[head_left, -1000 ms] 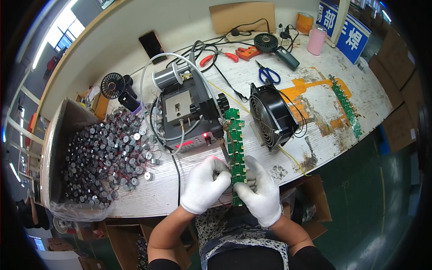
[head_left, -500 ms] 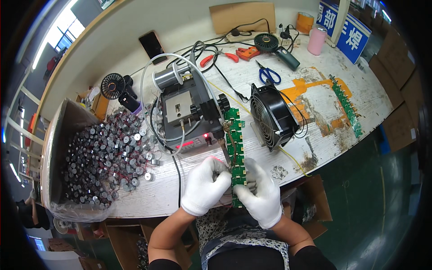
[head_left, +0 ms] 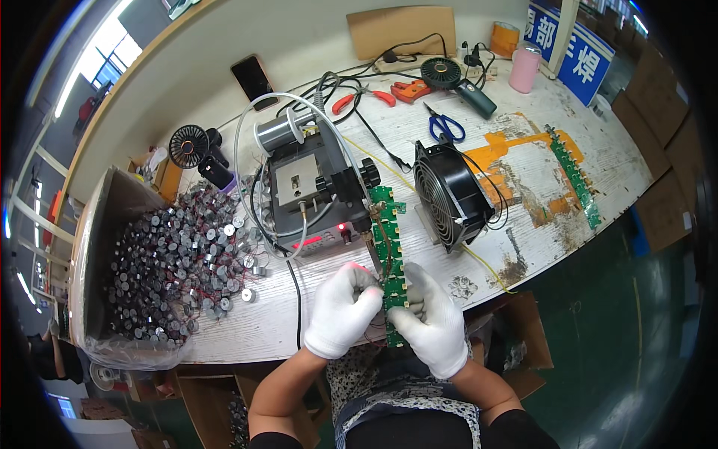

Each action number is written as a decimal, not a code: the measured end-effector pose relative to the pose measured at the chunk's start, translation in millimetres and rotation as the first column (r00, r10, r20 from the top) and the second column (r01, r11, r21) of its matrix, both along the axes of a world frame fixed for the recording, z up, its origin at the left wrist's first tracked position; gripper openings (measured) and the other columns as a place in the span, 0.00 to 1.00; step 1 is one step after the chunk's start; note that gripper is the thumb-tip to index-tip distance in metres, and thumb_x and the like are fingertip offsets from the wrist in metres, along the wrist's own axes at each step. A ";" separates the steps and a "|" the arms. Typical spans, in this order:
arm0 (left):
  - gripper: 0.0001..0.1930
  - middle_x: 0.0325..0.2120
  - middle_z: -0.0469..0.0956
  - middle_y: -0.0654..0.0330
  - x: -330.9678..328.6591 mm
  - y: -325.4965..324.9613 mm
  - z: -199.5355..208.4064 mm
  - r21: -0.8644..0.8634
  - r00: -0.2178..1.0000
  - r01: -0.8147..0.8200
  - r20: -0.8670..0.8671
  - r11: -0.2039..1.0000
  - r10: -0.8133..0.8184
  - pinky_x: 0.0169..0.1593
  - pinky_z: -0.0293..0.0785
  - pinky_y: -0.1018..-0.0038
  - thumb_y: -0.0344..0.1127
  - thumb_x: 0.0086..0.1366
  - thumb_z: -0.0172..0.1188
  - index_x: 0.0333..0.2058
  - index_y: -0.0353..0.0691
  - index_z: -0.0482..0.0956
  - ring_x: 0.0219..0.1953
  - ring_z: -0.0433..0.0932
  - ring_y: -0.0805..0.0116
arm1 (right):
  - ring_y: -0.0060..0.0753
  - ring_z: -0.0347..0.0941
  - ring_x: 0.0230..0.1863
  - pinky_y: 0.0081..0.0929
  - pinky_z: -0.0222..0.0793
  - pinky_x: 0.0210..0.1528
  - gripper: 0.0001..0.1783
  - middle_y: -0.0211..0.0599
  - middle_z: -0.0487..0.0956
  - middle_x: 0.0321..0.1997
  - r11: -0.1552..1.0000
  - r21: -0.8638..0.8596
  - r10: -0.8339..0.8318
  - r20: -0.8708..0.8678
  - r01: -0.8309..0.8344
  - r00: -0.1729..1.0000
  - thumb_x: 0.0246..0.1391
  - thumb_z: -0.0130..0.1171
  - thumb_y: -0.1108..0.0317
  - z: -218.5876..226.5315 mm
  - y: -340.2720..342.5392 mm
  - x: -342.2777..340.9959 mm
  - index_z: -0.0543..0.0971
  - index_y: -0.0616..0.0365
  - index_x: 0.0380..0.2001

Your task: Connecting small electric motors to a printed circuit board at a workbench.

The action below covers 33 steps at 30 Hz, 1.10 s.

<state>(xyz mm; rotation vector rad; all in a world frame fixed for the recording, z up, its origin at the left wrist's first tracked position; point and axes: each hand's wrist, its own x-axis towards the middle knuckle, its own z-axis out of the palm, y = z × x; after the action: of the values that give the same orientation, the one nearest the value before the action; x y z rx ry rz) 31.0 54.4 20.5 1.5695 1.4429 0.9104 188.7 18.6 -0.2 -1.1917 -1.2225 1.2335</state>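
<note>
A long green circuit board strip [head_left: 387, 251] lies lengthwise between my hands, its near end reaching past the table's front edge. My gloved right hand [head_left: 432, 322] grips its right edge near that end, thumb on top. At the left edge, the fingers of my gloved left hand [head_left: 340, 308] are pinched together; whatever they hold is hidden. Beyond my left hand stands a black soldering machine [head_left: 307, 196] with a lit red display. Its solder wire spool [head_left: 280, 131] sits on top, and its tip area reaches over the strip's left side.
A black fan [head_left: 451, 196] stands right of the strip. Small round motors [head_left: 176, 262] spill from a box at left. Another green board strip [head_left: 573, 178] lies at far right. Blue scissors [head_left: 444, 126], red-handled pliers [head_left: 364, 97] and cables are farther back.
The strip's far end has shifted slightly toward me and to the left. Both hands stay in nearly the same place.
</note>
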 end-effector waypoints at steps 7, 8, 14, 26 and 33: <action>0.06 0.23 0.78 0.56 3.6 -2.7 -4.3 -0.063 0.995 -0.060 0.078 0.996 0.065 0.33 0.73 0.75 0.29 0.56 0.59 0.29 0.31 0.75 0.26 0.76 0.71 | 0.21 0.76 0.34 0.20 0.74 0.39 0.36 0.39 0.80 0.37 1.000 0.016 -0.008 -0.006 0.008 1.000 0.47 0.62 0.80 -3.5 1.2 0.7 0.64 0.70 0.61; 0.06 0.23 0.78 0.56 3.8 -2.7 -4.7 -0.065 0.995 -0.060 0.078 0.996 0.065 0.33 0.73 0.75 0.29 0.56 0.59 0.29 0.31 0.75 0.26 0.76 0.71 | 0.21 0.76 0.34 0.20 0.74 0.39 0.36 0.39 0.80 0.37 1.000 0.022 -0.002 -0.022 0.003 1.000 0.47 0.62 0.80 -3.5 2.0 1.0 0.64 0.70 0.61; 0.06 0.23 0.77 0.56 6.4 -1.8 -1.3 -0.084 0.986 -0.070 0.144 0.994 0.081 0.32 0.73 0.76 0.28 0.57 0.59 0.29 0.31 0.75 0.25 0.76 0.73 | 0.21 0.76 0.34 0.20 0.74 0.39 0.37 0.40 0.80 0.38 1.000 0.002 0.006 -0.042 -0.006 0.999 0.47 0.61 0.80 -2.8 4.3 2.4 0.63 0.70 0.62; 0.06 0.22 0.77 0.58 4.8 -3.4 -7.8 -0.114 0.984 -0.084 0.147 0.990 0.101 0.31 0.74 0.76 0.28 0.57 0.59 0.30 0.30 0.74 0.24 0.76 0.75 | 0.21 0.76 0.33 0.20 0.74 0.38 0.37 0.39 0.80 0.37 0.998 0.069 0.007 0.007 -0.008 1.000 0.47 0.61 0.80 -14.2 1.3 2.0 0.63 0.69 0.62; 0.07 0.22 0.77 0.58 3.4 -7.3 -12.8 -0.155 0.977 -0.073 0.189 0.985 0.102 0.29 0.74 0.76 0.29 0.58 0.58 0.31 0.30 0.74 0.23 0.76 0.75 | 0.20 0.76 0.32 0.20 0.74 0.38 0.38 0.37 0.80 0.36 1.000 0.016 0.017 0.029 -0.018 0.999 0.47 0.62 0.80 -5.6 -1.4 3.1 0.62 0.68 0.63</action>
<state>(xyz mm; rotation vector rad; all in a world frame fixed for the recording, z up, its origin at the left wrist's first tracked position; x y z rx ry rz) 34.4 47.1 7.7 1.2788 1.4129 0.9594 191.8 17.2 -5.9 -1.1922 -1.2645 1.2208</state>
